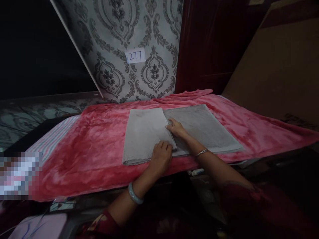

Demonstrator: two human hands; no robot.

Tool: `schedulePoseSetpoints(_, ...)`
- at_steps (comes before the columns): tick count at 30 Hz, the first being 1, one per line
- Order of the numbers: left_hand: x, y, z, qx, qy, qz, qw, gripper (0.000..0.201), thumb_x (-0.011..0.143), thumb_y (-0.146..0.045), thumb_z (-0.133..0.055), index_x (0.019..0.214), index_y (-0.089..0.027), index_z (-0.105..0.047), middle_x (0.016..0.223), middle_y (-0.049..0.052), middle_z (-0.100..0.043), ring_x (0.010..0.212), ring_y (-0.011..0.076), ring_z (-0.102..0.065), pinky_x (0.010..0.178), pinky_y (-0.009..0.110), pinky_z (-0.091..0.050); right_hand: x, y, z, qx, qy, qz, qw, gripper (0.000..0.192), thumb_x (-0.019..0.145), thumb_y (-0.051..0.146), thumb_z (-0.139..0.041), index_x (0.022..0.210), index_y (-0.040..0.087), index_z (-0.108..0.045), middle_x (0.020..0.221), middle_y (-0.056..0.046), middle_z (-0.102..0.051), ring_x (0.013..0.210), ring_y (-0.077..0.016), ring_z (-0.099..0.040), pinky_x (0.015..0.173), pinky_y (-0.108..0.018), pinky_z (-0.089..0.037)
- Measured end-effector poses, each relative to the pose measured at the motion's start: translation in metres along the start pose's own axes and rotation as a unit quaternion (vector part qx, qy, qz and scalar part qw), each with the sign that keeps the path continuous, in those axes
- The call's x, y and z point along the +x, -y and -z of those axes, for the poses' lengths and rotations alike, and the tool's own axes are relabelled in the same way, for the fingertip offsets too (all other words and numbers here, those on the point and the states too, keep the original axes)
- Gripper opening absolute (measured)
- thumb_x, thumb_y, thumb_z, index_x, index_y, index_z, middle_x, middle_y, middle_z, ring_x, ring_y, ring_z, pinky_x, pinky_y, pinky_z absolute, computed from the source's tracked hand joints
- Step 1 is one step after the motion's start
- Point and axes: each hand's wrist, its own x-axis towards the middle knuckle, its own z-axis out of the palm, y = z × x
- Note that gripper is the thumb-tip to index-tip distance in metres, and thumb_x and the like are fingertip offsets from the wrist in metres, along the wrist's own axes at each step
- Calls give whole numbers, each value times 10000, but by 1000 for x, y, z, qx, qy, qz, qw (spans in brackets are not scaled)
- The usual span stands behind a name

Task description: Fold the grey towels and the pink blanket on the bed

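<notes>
A grey towel [199,124] lies flat on a red plush blanket [97,146], its left part folded over so a doubled panel [143,132] lies on top. My left hand [161,156] rests palm down on the near right corner of that folded panel. My right hand [176,127] pinches the folded panel's right edge, with the fingers closed on the cloth. A pale bangle circles my left wrist and a thin metal bracelet my right.
The blanket covers a table whose front edge runs just before my arms. A patterned grey wall panel with a paper label "277" [136,55] stands behind. A dark red door and a brown cardboard sheet [281,69] stand at right. Striped cloth [53,137] shows at left.
</notes>
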Motion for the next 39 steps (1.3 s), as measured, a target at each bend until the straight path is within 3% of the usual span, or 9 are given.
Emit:
schedulePoseSetpoints(4,1,3,-2,-11,-9,-21,1000,197,957,-87,-477,1041,-158,-639,965,95,-625,937,251,-559,825,401,-465,4,-6,-8,-4,-19,47,999,678,659,125,-606,1334,178,-586,752,32,-638,680,-156,-563,670,-254,-466)
schedulePoseSetpoints(8,-1,3,1,-16,27,-23,999,216,965,-120,-483,1108,-160,-639,1061,115,-641,996,268,-555,830,416,-456,-2,-22,-13,-1,-39,61,997,655,686,179,-565,1341,170,-570,703,48,-586,635,-154,-525,622,-254,-430)
schedulePoseSetpoints(16,-35,22,21,-3,5,98,995,359,885,-98,-543,1229,-166,-617,1220,149,-612,1092,305,-525,877,454,-430,-15,-25,-14,-42,-61,90,993,631,784,365,-629,1367,131,-565,747,6,-591,684,-189,-547,680,-298,-450)
schedulePoseSetpoints(21,-53,39,29,28,6,129,991,340,871,-118,-559,1198,-153,-644,1198,156,-626,1081,314,-528,874,457,-417,-21,-24,-12,-82,-42,113,989,667,779,343,-657,1410,148,-561,726,14,-579,665,-185,-528,695,-305,-450)
schedulePoseSetpoints(25,-59,48,34,54,8,147,988,264,897,-102,-512,1087,-167,-683,1112,145,-651,1029,309,-538,848,451,-401,-21,-28,-12,-75,-24,130,988,558,781,317,-634,1323,181,-642,747,12,-608,667,-175,-521,719,-304,-470)
schedulePoseSetpoints(32,-69,56,36,44,-16,121,992,324,904,-75,-480,1109,-190,-703,1080,132,-679,1019,291,-564,851,444,-415,-23,-30,-11,82,48,139,986,542,750,352,-598,1258,172,-654,984,-35,-690,838,-185,-600,755,-288,-479)
schedulePoseSetpoints(39,-81,73,44,61,-35,181,981,466,798,-66,-553,1226,-214,-666,1307,151,-615,1242,347,-496,999,516,-401,-25,-29,-9,25,32,132,990,542,730,320,-587,1243,170,-677,783,18,-615,665,-150,-504,652,-268,-421)
